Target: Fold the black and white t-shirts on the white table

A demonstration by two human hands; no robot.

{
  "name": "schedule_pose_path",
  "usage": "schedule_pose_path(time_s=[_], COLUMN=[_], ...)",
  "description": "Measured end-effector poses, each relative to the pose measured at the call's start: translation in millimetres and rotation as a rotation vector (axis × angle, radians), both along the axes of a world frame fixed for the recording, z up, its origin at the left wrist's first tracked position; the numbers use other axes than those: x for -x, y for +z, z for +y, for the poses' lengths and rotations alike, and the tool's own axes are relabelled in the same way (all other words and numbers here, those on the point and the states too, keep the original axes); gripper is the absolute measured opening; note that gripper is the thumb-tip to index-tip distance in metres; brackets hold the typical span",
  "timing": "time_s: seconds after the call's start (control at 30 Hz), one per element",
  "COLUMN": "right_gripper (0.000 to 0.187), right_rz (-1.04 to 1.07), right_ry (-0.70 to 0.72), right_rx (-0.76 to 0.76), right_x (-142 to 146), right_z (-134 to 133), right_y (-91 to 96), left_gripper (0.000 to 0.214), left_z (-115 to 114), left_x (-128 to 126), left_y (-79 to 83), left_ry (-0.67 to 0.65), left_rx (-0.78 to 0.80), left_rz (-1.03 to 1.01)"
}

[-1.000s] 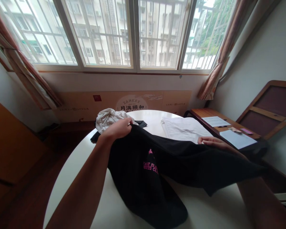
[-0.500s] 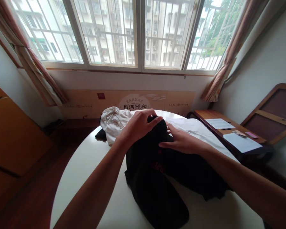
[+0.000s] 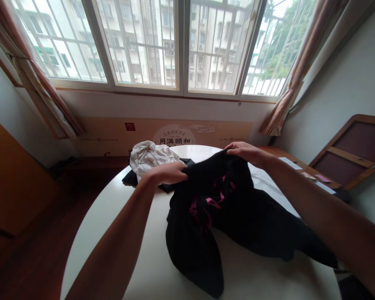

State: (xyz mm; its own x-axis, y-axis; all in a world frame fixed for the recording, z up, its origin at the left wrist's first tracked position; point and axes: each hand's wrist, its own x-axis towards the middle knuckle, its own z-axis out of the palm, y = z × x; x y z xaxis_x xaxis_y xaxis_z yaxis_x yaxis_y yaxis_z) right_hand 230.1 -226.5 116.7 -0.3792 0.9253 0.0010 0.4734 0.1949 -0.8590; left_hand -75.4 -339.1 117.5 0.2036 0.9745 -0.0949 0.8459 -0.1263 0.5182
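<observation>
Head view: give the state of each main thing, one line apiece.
Black garment: held by upper edge, hanging in folds
Left hand: gripping that edge
Right hand: gripping that edge
Pale cloth: crumpled
White cloth: spread, mostly hidden
Left curtain: tied back
Right curtain: tied back
Papers: lying flat

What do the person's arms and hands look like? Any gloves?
No gloves: the left hand and right hand are both bare. The left arm and right arm show no sleeves, no watch and no bracelet. Parts of both hands are hidden, so I can't rule out rings.
</observation>
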Motion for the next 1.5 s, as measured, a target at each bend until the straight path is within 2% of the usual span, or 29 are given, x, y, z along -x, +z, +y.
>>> schedule_pose_path(time_s=[0.07,0.13,0.17,0.23,0.27,0.33,0.37,0.4,0.43,0.53,0.63,0.73,0.8,0.83,0.97,1.03,1.07,1.13,1.17,1.2,1.27,1.37,1.43,1.5], right_gripper=[0.08,0.104,0.114,0.125,0.121,0.084,0.06,0.045,0.041,0.051,0.04,0.05,0.03,0.028,0.04,0.034,0.038,0.064,0.065,0.051,0.016,0.013,0.016,0.017], right_rz=[-0.164,-0.374,-0.486,-0.67,-0.736,-0.786,-0.77,-0.73,-0.675,-0.492,-0.406,-0.527,-0.596,-0.592,-0.498,-0.474,-0.481,-0.549,-0.596,-0.627,-0.616,-0.431,-0.244,-0.065], right_ry=[-0.028,0.068,0.144,0.267,0.284,0.301,0.312,0.326,0.335,0.275,0.279,0.373,0.408,0.406,0.348,0.365,0.382,0.403,0.404,0.395,0.363,0.222,0.023,-0.181], right_rx=[-0.153,-0.247,-0.262,-0.207,-0.169,-0.107,-0.091,-0.081,-0.076,-0.108,-0.101,-0.032,-0.051,-0.079,-0.144,-0.088,-0.043,0.02,0.016,-0.018,-0.121,-0.177,-0.148,-0.149], right_x=[-10,-26,-35,-56,-66,-84,-92,-98,-103,-112,-109,-97,-90,-88,-92,-93,-92,-86,-82,-79,-78,-87,-94,-94], right_z=[-1,-15,-27,-54,-67,-86,-91,-92,-92,-85,-91,-108,-115,-115,-110,-113,-117,-127,-131,-133,-129,-100,-70,-36], right_y=[-5.3,-15.3,-21.7,-36.0,-43.0,-54.1,-57.4,-58.9,-58.7,-49.8,-39.7,-40.2,-44.3,-45.8,-40.5,-34.5,-32.6,-32.9,-35.2,-38.5,-45.6,-48.1,-39.7,-23.8], left_gripper=[0.016,0.017,0.02,0.033,0.037,0.039,0.038,0.036,0.034,0.035,0.041,0.047,0.05,0.05,0.051,0.051,0.051,0.051,0.05,0.049,0.047,0.044,0.044,0.045], left_z=[0,-3,-5,-10,-12,-14,-15,-16,-17,-21,-26,-28,-27,-26,-24,-23,-23,-22,-21,-20,-19,-19,-20,-21], left_x=[13,28,36,48,54,61,64,66,67,66,65,69,74,76,82,82,83,84,85,86,90,96,97,95], left_y=[12.1,24.0,28.5,33.5,34.2,33.9,33.7,33.9,34.7,39.6,44.2,45.5,45.2,45.0,44.3,43.9,43.6,42.5,41.7,40.7,38.1,34.5,34.0,35.9], left_ry=[0.233,0.512,0.63,0.794,0.85,0.917,0.927,0.928,0.922,0.926,0.924,0.95,1.0,1.021,1.043,1.042,1.039,1.031,1.023,1.016,1.003,0.989,0.986,0.992], left_rx=[-0.234,-0.496,-0.596,-0.675,-0.663,-0.587,-0.542,-0.505,-0.484,-0.514,-0.539,-0.505,-0.464,-0.444,-0.403,-0.384,-0.371,-0.348,-0.339,-0.333,-0.329,-0.355,-0.381,-0.385], left_rz=[-0.056,-0.067,-0.053,-0.014,0.0,0.021,0.033,0.047,0.06,0.071,0.033,0.047,0.098,0.123,0.151,0.15,0.15,0.154,0.157,0.157,0.151,0.131,0.118,0.109])
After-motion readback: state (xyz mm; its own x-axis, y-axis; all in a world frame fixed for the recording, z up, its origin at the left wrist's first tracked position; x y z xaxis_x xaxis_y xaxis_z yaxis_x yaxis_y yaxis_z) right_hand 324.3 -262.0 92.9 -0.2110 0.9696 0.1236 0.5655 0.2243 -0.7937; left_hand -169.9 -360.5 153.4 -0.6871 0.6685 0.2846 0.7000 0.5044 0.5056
